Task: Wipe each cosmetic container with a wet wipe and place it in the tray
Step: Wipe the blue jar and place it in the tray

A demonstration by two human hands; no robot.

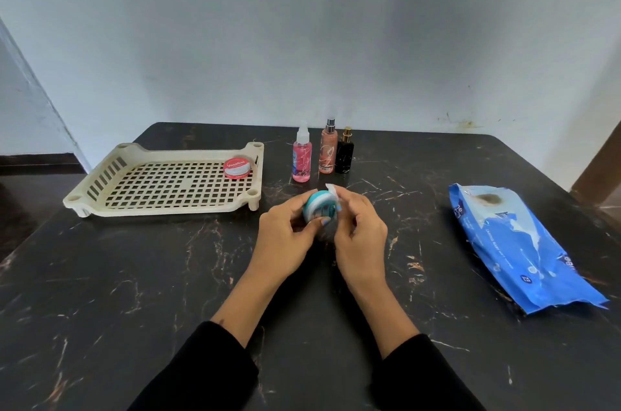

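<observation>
My left hand (285, 235) grips a small round teal-and-white jar (319, 207), tilted on its side above the table's middle. My right hand (361, 225) presses a white wet wipe (332, 190) against the jar's right side; most of the wipe is hidden in my fingers. A cream slotted tray (100, 182) sits at the left, with a red round Vaseline tin (237, 168) in its far right corner. Behind my hands three bottles stand upright: a pink spray bottle (301, 158), a peach spray bottle (327, 151) and a black bottle with a gold cap (345, 151).
A blue pack of wet wipes (517, 242) lies at the right of the dark marbled table (134, 293). A pale wall rises just behind the table's far edge. The table's left edge runs close to the tray.
</observation>
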